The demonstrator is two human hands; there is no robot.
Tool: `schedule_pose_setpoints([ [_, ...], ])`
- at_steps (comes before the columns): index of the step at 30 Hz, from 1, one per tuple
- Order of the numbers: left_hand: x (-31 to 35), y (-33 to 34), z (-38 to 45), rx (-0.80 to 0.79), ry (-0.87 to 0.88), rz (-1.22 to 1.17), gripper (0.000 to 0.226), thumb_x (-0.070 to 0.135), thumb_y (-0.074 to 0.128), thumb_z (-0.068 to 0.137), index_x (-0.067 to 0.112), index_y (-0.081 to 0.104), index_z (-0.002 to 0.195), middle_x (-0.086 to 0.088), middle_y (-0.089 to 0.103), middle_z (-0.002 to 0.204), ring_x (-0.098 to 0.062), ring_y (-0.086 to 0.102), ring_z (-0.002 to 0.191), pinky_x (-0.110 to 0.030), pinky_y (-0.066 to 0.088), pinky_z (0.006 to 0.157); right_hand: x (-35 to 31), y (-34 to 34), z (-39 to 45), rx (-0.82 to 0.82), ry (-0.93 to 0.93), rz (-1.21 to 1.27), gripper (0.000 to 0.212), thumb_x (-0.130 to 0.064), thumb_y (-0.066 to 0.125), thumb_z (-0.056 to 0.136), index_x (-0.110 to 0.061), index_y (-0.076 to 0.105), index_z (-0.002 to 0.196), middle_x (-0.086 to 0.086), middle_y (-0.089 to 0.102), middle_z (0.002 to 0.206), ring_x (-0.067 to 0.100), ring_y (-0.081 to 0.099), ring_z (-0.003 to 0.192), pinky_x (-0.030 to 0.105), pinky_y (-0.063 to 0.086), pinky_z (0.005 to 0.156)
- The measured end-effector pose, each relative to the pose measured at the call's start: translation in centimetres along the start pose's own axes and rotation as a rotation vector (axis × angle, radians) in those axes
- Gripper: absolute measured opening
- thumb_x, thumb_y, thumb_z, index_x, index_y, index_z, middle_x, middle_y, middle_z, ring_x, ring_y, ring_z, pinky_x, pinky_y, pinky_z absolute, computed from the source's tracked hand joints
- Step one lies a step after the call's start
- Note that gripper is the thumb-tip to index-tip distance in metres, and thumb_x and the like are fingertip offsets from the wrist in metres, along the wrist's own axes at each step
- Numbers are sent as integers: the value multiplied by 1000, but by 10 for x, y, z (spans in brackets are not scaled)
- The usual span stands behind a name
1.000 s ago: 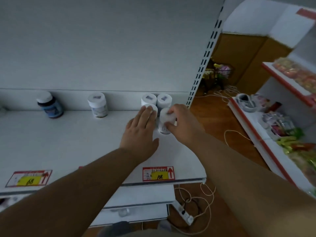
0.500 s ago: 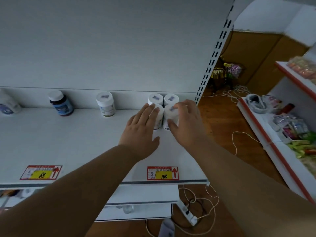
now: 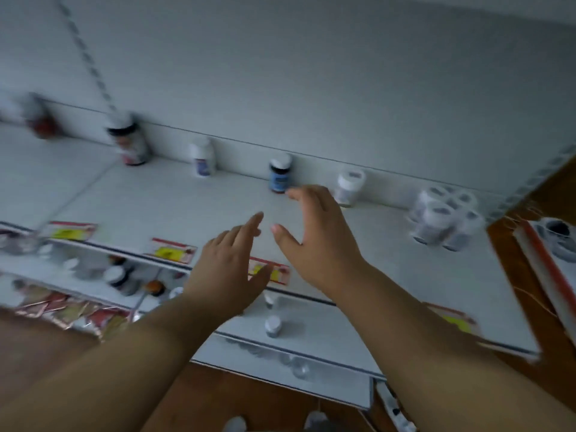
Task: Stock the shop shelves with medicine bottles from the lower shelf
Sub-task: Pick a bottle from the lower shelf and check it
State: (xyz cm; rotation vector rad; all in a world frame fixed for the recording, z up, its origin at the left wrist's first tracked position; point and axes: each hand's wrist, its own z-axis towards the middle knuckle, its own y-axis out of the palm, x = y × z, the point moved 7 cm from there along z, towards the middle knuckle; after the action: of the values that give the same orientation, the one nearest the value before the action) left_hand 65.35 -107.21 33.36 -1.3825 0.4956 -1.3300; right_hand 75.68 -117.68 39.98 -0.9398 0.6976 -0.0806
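Both hands have been withdrawn from the cluster of white bottles (image 3: 444, 218), which is now left standing well to the right of them on the upper shelf (image 3: 187, 201).

Nothing is held: the left hand (image 3: 229, 269) and right hand (image 3: 314, 241) are spread, fingers straight, apart over bare shelf. That group seems placed, so more stock is probably to be fetched. Small cylindrical capped bottles (image 3: 273, 326) are seen on the lower shelf beneath the hands. A dark blue-labelled bottle (image 3: 279, 177) stands just beyond the right fingertips (image 3: 294, 193). Surfaces look smooth, matte white; much is blurred.
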Motion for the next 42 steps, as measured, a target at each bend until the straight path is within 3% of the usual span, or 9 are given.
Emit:
schedule_pose_setpoints([
  [3, -58, -41, -38, 72, -134, 78, 79, 48, 61, 86, 23, 27, 153, -2, 54, 136, -24, 55, 117, -42, 45, 100, -50, 49, 22, -113, -104, 37, 39, -35, 66, 89, -13, 55, 120, 7, 44, 136, 25, 46, 127, 41, 44, 102],
  [6, -109, -72, -86, 143, -319, 135, 64, 52, 50, 85, 26, 44, 144, -4, 51, 138, -30, 54, 119, -44, 46, 99, -103, 100, 32, -223, -249, 152, 36, -34, 65, 89, -14, 56, 119, 4, 49, 128, 22, 50, 118, 38, 46, 97],
  [12, -199, -131, -192, 204, -642, 189, 61, 48, 59, 80, 23, 56, 135, -4, 53, 136, -29, 52, 124, -46, 46, 101, -243, 195, 23, -437, -441, 316, 34, -37, 59, 95, -19, 52, 122, 0, 56, 118, 16, 53, 104, 37, 49, 87],
  [17, -293, -190, -260, 329, -845, 196, 61, 48, 60, 77, 20, 59, 131, -1, 53, 137, -26, 48, 128, -47, 43, 103, -356, 289, 17, -543, -621, 269, 41, -38, 61, 93, -27, 53, 131, -2, 52, 125, 11, 50, 109, 21, 41, 89],
  [19, -335, -212, -278, 330, -863, 188, 63, 49, 59, 78, 21, 56, 134, 1, 51, 139, -24, 45, 131, -46, 42, 105, -399, 328, 23, -540, -601, 290, 39, -36, 63, 92, -27, 53, 130, -6, 48, 122, 6, 46, 105, 15, 35, 84],
  [26, -469, -315, -317, 280, -861, 223, 57, 47, 58, 85, 26, 52, 137, 6, 53, 137, -19, 43, 131, -38, 36, 107, -519, 437, 63, -548, -500, 322, 40, -40, 60, 92, -26, 48, 128, -6, 46, 124, 8, 47, 110, 20, 36, 87],
  [33, -617, -348, -280, 220, -872, 136, 57, 46, 57, 92, 29, 41, 145, 6, 44, 146, -18, 33, 139, -40, 31, 114, -556, 556, 128, -613, -358, 269, 39, -40, 58, 94, -28, 46, 129, -6, 44, 130, 9, 44, 117, 27, 42, 95],
  [38, -726, -358, -249, 126, -880, 105, 60, 46, 58, 92, 30, 37, 146, 7, 41, 149, -16, 32, 140, -35, 30, 114, -590, 662, 184, -660, -351, 297, 38, -40, 59, 94, -26, 47, 128, -3, 46, 129, 10, 47, 116, 25, 45, 90],
  [42, -810, -400, -237, 58, -849, 128, 60, 50, 56, 92, 34, 35, 146, 10, 41, 147, -14, 37, 135, -35, 34, 112, -632, 736, 231, -695, -275, 302, 37, -37, 60, 92, -24, 49, 126, 0, 48, 126, 15, 51, 113, 36, 50, 94],
])
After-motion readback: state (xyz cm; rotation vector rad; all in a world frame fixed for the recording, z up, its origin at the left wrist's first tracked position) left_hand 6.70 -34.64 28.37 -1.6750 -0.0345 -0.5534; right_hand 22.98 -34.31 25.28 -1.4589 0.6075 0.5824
